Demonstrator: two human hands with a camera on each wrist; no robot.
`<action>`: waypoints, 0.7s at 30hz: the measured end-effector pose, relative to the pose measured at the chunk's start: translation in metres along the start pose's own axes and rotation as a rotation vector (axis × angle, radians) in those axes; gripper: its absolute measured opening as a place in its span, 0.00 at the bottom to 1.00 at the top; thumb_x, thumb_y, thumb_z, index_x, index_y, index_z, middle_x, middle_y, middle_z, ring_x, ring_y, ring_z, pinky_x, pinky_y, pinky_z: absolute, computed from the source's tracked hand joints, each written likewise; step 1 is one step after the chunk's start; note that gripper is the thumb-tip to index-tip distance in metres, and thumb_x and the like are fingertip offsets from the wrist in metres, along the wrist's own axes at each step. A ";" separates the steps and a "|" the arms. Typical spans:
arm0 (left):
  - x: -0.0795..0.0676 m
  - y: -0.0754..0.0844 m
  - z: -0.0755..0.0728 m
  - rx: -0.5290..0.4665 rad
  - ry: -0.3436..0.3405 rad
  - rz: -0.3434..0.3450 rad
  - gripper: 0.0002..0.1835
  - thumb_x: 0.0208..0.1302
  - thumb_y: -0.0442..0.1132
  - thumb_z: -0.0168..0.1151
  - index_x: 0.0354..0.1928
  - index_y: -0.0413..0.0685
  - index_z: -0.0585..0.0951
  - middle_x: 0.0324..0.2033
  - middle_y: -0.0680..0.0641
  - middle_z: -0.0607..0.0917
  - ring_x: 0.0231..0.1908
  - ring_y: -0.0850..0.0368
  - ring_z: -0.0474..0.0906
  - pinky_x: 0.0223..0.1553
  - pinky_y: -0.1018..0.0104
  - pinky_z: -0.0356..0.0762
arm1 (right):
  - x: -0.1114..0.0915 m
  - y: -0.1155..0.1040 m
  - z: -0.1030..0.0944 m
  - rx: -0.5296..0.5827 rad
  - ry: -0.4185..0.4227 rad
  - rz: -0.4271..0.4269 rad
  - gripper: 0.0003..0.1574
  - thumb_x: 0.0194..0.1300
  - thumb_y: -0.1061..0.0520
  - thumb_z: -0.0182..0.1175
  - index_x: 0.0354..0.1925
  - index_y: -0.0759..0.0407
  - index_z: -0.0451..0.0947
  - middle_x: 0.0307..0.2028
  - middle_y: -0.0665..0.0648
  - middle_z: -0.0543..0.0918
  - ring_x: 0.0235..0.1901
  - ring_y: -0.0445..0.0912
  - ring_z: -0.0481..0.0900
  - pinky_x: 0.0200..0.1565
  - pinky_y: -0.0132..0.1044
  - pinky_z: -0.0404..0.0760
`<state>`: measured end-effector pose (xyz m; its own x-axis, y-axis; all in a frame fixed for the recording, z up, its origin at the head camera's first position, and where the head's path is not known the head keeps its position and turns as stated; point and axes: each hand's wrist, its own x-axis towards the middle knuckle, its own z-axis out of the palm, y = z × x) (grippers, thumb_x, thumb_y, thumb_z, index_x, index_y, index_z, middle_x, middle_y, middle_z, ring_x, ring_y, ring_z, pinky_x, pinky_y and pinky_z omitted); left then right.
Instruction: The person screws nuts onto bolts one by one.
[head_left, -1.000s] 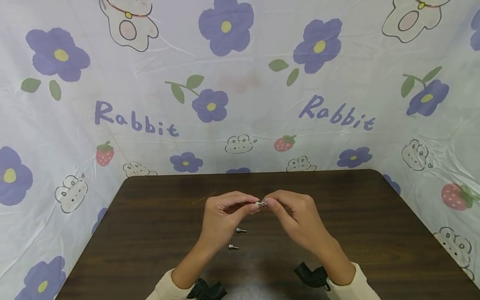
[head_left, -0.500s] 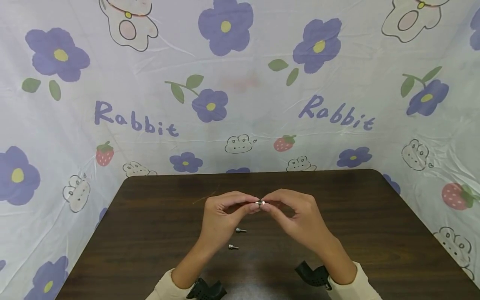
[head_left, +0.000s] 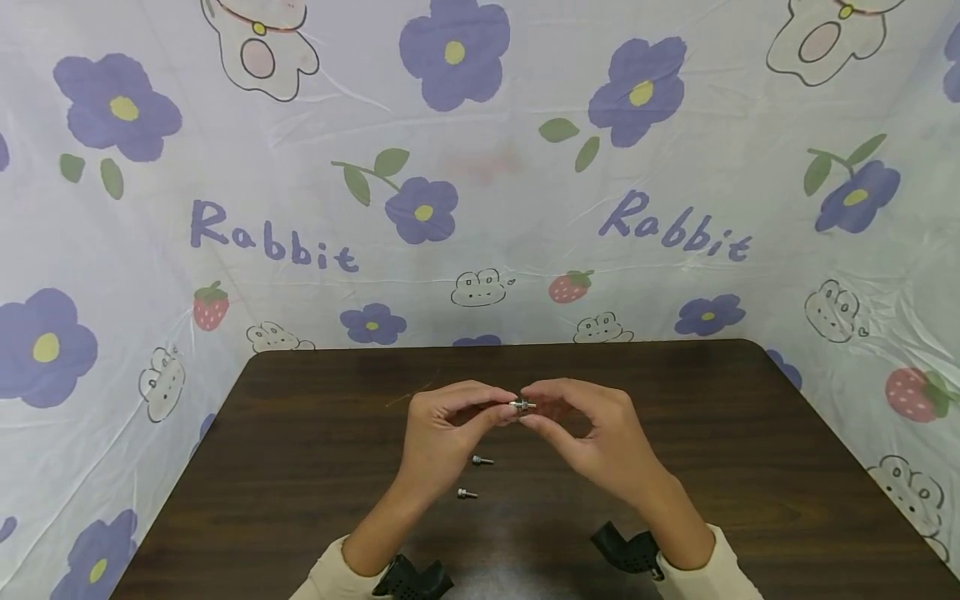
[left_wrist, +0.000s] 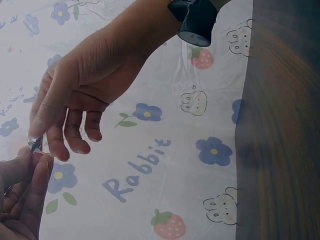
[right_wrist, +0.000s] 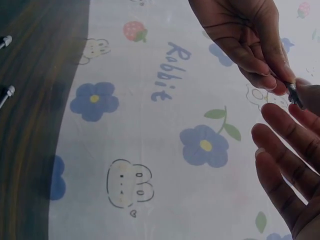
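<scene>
A small metal screw point(head_left: 529, 405) with a wider collar partway along it is held above the table, its tip pointing right. My left hand point(head_left: 442, 429) pinches its head end between thumb and index finger; in the left wrist view the other fingers of that hand point(left_wrist: 82, 100) hang loosely curved. My right hand point(head_left: 596, 425) is at the tip end, thumb and index finger apart above and below the screw, whose tip shows between them. In the right wrist view the screw point(right_wrist: 294, 95) sits close to the right thumb, with the remaining right fingers point(right_wrist: 282, 155) spread.
Two more metal screws point(head_left: 482, 460) point(head_left: 467, 494) lie on the dark wooden table point(head_left: 322, 467), below and between the hands. A thin brownish strand point(head_left: 408, 395) lies behind the left hand. Patterned cloth point(head_left: 480, 250) hangs around the table's back and sides.
Half a second ago the right thumb and index finger closed on the screw's tip end; now they have parted and more of the screw shows. The left hand keeps its pinch in place.
</scene>
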<state>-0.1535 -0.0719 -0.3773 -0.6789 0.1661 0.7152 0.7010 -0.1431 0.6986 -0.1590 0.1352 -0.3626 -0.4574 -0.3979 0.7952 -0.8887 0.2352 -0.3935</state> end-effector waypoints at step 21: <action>-0.001 -0.001 0.001 -0.002 -0.016 -0.010 0.06 0.63 0.24 0.68 0.41 0.34 0.88 0.35 0.41 0.89 0.35 0.50 0.89 0.37 0.55 0.88 | 0.000 -0.002 0.000 -0.065 -0.002 0.014 0.07 0.67 0.67 0.66 0.39 0.56 0.87 0.34 0.50 0.88 0.33 0.41 0.85 0.39 0.29 0.84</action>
<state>-0.1532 -0.0714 -0.3785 -0.6821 0.1831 0.7079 0.6939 -0.1433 0.7057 -0.1572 0.1348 -0.3617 -0.4699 -0.3960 0.7890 -0.8785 0.2974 -0.3739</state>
